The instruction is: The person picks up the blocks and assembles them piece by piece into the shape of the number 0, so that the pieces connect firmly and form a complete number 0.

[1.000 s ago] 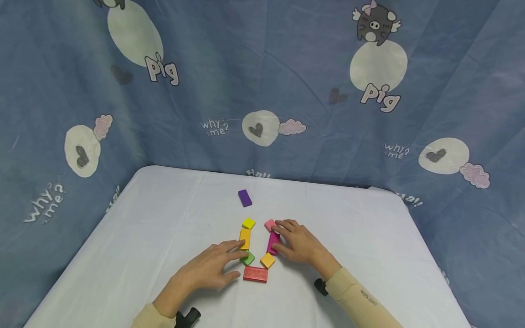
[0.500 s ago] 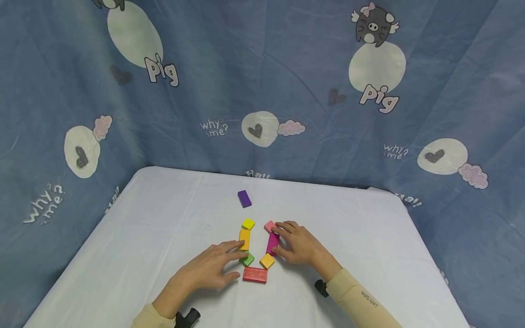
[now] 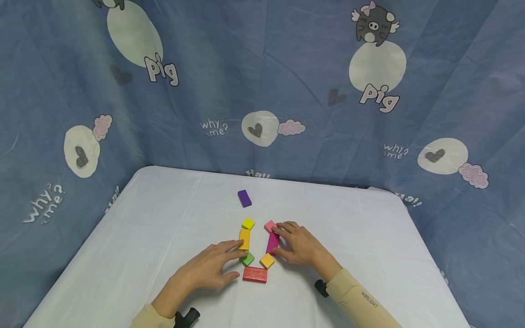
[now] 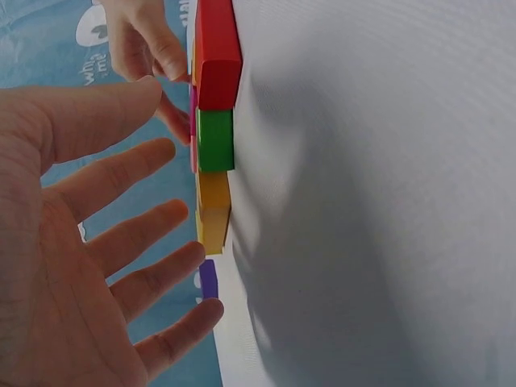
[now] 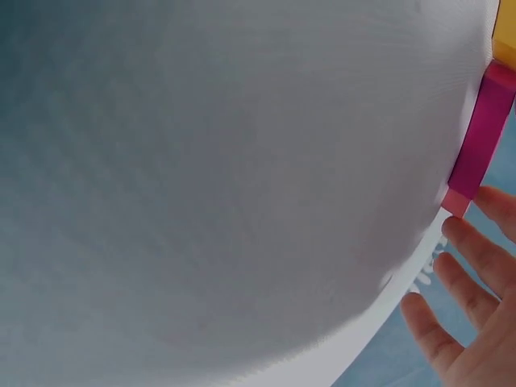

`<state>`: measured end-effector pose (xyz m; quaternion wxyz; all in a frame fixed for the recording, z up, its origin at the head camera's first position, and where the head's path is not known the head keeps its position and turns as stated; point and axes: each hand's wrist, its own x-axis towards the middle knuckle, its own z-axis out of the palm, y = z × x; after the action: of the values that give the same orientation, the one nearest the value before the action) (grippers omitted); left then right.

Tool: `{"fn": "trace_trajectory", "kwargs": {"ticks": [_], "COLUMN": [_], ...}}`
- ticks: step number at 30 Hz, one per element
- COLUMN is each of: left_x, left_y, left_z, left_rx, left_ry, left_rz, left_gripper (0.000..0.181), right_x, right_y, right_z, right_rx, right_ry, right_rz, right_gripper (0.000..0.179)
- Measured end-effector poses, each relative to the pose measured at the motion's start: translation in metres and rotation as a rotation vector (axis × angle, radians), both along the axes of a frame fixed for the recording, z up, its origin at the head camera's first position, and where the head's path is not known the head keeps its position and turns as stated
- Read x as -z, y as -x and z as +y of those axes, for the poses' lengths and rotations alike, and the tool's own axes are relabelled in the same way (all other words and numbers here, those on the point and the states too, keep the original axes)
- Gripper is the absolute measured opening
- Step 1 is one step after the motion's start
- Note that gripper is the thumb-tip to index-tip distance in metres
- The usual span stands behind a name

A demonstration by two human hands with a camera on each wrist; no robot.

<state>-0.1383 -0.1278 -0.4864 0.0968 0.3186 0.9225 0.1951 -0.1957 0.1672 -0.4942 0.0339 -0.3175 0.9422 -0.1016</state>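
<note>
Several wooden blocks lie in a U shape on the white table. My left hand [image 3: 207, 266] has its fingers spread beside the left row: a yellow block [image 3: 248, 223], a long yellow-orange block [image 3: 244, 238] and a green block [image 3: 248, 260]. In the left wrist view these fingers [image 4: 133, 230] hold nothing. At the right row, fingertips of my right hand [image 3: 301, 246] rest near a pink block [image 3: 269, 226] and a magenta block [image 3: 272, 243]; its thumb lies by the magenta block's near end. An orange block [image 3: 267, 261] and a red block [image 3: 255, 274] close the near end.
A purple block [image 3: 244, 198] lies apart, farther back on the white-covered table [image 3: 336, 214]. Behind the table hangs a blue curtain [image 3: 287, 82] with pig prints. Dark wrist cameras show at both sleeves.
</note>
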Motion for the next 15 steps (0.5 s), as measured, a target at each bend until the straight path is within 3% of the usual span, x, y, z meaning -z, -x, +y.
{"fn": "trace_trajectory", "kwargs": {"ticks": [15], "left_x": [-0.0002], "left_y": [0.0015], "left_z": [-0.0044], "left_rx": [-0.001], "left_ry": [0.014], "left_rz": [-0.001], "left_gripper": [0.049], "right_x": [-0.0002], "right_y": [0.0047], "right_z": [-0.0067], "right_rx": [-0.006], "right_ry": [0.043], "right_rz": [-0.024], "right_gripper": [0.058]}}
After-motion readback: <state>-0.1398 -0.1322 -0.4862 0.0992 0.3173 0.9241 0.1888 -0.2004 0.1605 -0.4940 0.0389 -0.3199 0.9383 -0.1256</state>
